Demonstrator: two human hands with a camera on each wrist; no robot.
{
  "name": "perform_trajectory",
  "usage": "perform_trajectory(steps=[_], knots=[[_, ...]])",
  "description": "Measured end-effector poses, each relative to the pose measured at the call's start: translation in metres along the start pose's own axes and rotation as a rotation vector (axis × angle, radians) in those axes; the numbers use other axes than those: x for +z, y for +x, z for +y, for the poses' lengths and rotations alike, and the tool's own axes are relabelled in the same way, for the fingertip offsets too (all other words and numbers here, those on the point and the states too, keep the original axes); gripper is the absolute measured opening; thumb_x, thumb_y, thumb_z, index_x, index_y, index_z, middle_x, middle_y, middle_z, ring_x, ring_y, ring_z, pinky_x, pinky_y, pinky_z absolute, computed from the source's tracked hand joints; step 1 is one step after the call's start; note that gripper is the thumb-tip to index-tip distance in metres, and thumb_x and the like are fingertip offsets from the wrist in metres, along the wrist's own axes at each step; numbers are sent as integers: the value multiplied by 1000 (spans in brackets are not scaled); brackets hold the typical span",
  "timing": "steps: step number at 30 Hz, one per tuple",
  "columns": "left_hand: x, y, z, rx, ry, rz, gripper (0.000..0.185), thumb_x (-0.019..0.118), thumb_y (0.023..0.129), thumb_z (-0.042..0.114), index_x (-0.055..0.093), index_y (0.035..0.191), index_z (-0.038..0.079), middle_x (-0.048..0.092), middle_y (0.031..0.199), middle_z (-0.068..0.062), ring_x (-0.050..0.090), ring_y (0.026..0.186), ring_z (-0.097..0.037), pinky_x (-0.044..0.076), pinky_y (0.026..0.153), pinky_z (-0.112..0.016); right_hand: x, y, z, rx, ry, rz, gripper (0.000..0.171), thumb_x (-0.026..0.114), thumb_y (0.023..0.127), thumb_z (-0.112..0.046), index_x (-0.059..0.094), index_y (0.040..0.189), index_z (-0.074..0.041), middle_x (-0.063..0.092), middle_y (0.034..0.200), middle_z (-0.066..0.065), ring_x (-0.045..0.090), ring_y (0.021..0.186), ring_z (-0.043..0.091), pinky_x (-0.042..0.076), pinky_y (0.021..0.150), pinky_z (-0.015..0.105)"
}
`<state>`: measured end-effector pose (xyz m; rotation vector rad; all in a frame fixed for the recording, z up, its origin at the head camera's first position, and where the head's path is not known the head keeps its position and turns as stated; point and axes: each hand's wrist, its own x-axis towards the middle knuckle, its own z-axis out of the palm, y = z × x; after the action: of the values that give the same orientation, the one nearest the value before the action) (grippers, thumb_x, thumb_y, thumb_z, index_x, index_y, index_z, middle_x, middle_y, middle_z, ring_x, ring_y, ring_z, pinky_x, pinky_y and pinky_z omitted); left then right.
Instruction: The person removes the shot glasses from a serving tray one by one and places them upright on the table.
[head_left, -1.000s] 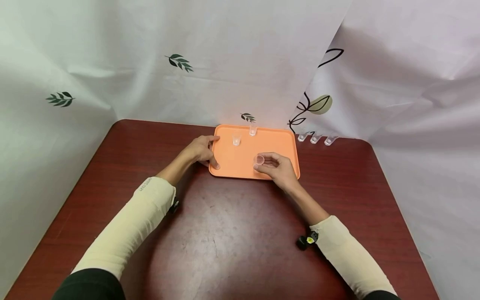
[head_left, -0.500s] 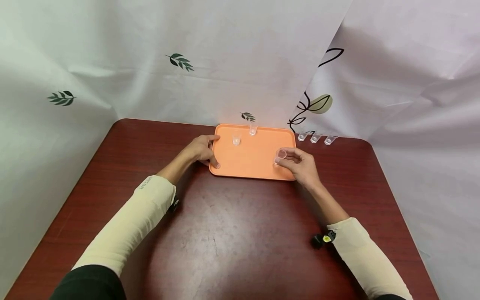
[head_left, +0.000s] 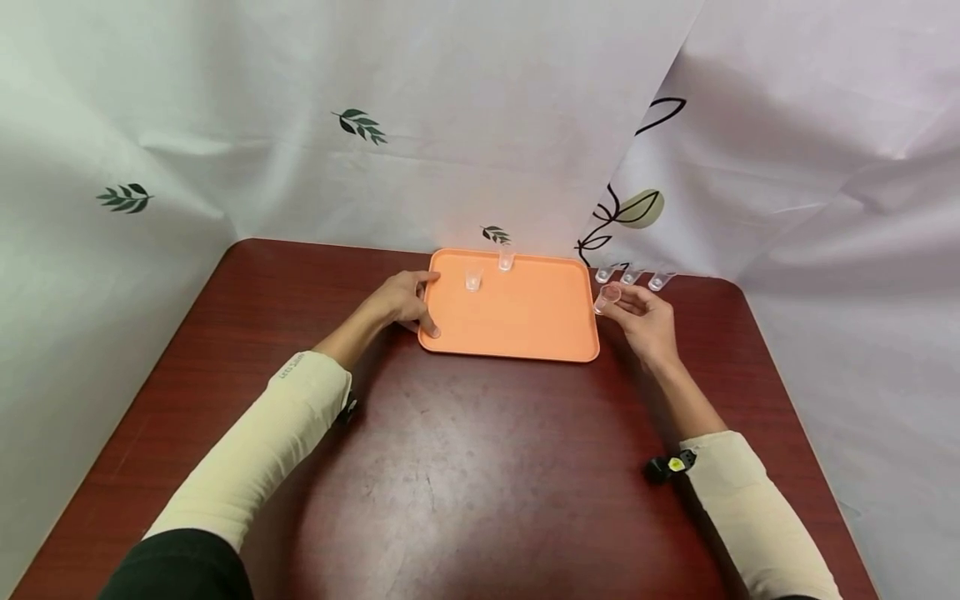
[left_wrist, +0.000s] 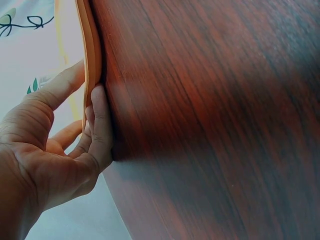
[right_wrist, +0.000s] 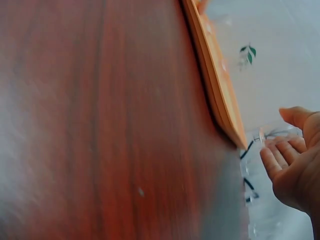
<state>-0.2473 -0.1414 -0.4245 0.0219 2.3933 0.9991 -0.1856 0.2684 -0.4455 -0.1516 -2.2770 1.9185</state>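
A: Starting from the left, what is the left hand (head_left: pixel 405 298) doing?

B: Grasping the left end of the orange tray (head_left: pixel 517 315). In the head view the thumb lies over the rim by the near corner and a finger reaches over it farther back; the left wrist view shows digits on both sides of the rim.

A: And on the tray?

B: Two clear plastic cups: one left of the middle (head_left: pixel 473 281), another farther right, by the back rim (head_left: pixel 506 261). The tray lies on the reddish-brown table (head_left: pixel 450 450).

A: Next?

B: Just beside the tray's right rim, a tilted clear cup (head_left: pixel 606 299), pinched by the right hand (head_left: pixel 651 323). Thumb and fingers stand only the cup's width apart.

A: Does that cup touch the table?

B: I can't tell.

A: Anything behind that hand?

B: A row of three clear cups (head_left: pixel 630 277) along the table's back edge, right of the tray.
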Motion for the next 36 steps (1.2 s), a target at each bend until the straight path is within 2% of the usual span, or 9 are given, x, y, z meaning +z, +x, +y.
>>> perform_trajectory(steps=[3, 10, 18, 19, 25, 26, 32, 36], knots=[[0, 0, -1, 4, -7, 2, 125, 102, 77, -3, 35, 180, 22, 49, 119, -14, 66, 81, -19, 71, 72, -30, -4, 7, 3, 1, 1, 16, 48, 87, 97, -1, 71, 141, 12, 80, 102, -22, 77, 99, -5, 65, 90, 10], [2, -1, 0, 9, -15, 0, 124, 101, 77, -4, 36, 179, 20, 49, 121, -15, 67, 79, -17, 71, 72, -30, -10, 19, 14, 36, 17, 58, 51, 88, 96, -1, 71, 141, 11, 81, 101, -17, 77, 98, -4, 64, 86, 8], [1, -1, 0, 16, 0, 1, 124, 103, 75, -1, 38, 178, 20, 50, 118, -14, 64, 90, -22, 72, 75, -31, -10, 30, 19, 77, -47, 60, 52, 87, 98, -6, 70, 145, 9, 77, 101, -18, 73, 98, -6, 62, 88, 6], [1, 2, -3, 25, -1, 3, 125, 105, 74, 1, 38, 178, 19, 50, 115, -13, 63, 88, -22, 72, 72, -31, -9, 31, 19, 77, -56, 60, 52, 87, 98, -6, 70, 146, 8, 77, 102, -18, 72, 98, -6, 61, 89, 6], [-1, 1, -3, 23, -5, -4, 127, 105, 73, 0, 37, 179, 19, 50, 111, -12, 64, 79, -19, 71, 70, -31, -8, 36, 20, 76, -71, 56, 52, 86, 98, -6, 70, 146, 8, 77, 104, -16, 71, 99, -7, 60, 88, 5], [0, -3, 1, 16, -6, -4, 126, 104, 74, -2, 36, 179, 20, 49, 114, -12, 66, 79, -18, 72, 72, -31, -8, 36, 20, 77, -69, 57, 52, 86, 98, -5, 70, 145, 8, 77, 103, -17, 71, 98, -7, 60, 88, 5], [1, -1, 0, 7, -3, -3, 125, 103, 77, -1, 35, 179, 23, 50, 126, -15, 69, 78, -17, 71, 72, -30, -7, 38, 21, 82, -70, 70, 51, 87, 97, -6, 71, 144, 8, 75, 99, -20, 71, 97, -7, 60, 87, 5], [1, -2, 0, 3, -1, 1, 125, 103, 77, -1, 35, 179, 24, 51, 128, -15, 69, 79, -19, 71, 73, -31, -6, 40, 22, 83, -69, 63, 53, 88, 97, -7, 71, 145, 8, 76, 100, -20, 71, 98, -7, 60, 87, 5]])
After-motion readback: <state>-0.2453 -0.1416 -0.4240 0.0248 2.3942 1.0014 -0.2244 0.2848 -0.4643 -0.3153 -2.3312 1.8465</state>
